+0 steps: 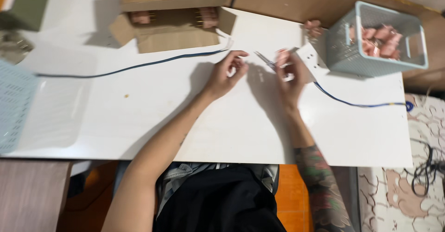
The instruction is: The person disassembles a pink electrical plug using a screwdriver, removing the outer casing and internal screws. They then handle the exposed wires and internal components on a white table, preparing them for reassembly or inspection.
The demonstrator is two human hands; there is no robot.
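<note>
On the counter, both hands pinch small parts; right hand's tweezers could slip, left hand fumbling.

Your colours: white, brown, pale blue and pink.
Your table is plain white, crossed by a dark blue cable. The open cardboard box is brown, with pink pieces inside. Your basket is pale blue with a mesh pattern and holds more pink pieces. Your right forearm carries a green and red tattoo. Your apron is black.
</note>
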